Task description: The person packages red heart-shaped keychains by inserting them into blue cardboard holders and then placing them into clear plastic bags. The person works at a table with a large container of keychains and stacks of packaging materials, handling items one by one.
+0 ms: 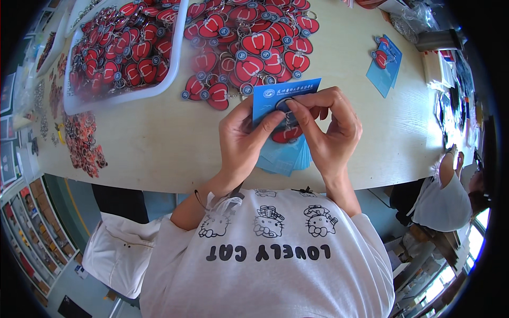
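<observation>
Over the near middle of the table, my left hand (239, 139) grips a blue printed card (273, 100) by its left side, thumb on its face. My right hand (335, 130) pinches the metal ring of a keychain against the same card. From that ring a short chain hangs down to a red, rounded charm (286, 134). My fingertips partly cover the ring, so I cannot tell whether it passes through the card. Below my hands lies a fanned stack of light-blue cards (286, 160). Just beyond them spreads a heap of similar red keychains (252, 66).
A translucent plastic bin (177, 45) full of red keychains stands at the far left. Small orange-red pieces (85, 146) lie left of it. Blue cards (383, 79) with red keychains on them rest at the right. Another person (445, 199) sits at the right edge.
</observation>
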`<state>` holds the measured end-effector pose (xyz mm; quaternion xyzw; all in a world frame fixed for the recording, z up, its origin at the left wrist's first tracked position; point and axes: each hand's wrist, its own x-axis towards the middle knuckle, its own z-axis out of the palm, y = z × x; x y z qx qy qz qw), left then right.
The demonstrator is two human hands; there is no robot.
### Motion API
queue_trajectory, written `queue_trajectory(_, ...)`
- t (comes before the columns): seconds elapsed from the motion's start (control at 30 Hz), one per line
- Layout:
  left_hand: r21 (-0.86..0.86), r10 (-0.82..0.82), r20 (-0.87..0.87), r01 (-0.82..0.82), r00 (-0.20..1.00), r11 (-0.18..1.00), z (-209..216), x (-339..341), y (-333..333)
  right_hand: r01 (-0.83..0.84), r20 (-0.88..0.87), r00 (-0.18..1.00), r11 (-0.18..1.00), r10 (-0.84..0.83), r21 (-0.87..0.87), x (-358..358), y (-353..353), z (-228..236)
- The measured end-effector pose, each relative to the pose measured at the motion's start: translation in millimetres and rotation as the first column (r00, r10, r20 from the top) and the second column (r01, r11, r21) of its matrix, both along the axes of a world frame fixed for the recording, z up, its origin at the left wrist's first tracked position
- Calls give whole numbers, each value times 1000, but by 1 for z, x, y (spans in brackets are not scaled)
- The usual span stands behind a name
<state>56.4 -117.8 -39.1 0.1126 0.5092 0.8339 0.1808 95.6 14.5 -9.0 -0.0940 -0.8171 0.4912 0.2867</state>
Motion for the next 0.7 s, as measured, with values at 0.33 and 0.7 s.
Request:
queue_trajectory(0.33,44,53,62,-56,997,997,9,-1,4,-134,-73,990,626,123,-768,-4,-9,5)
queue_trajectory(0.7,-143,58,-90,-71,994,987,-6,4,5,-168,66,961,760,268,-628,-2,-5,-5)
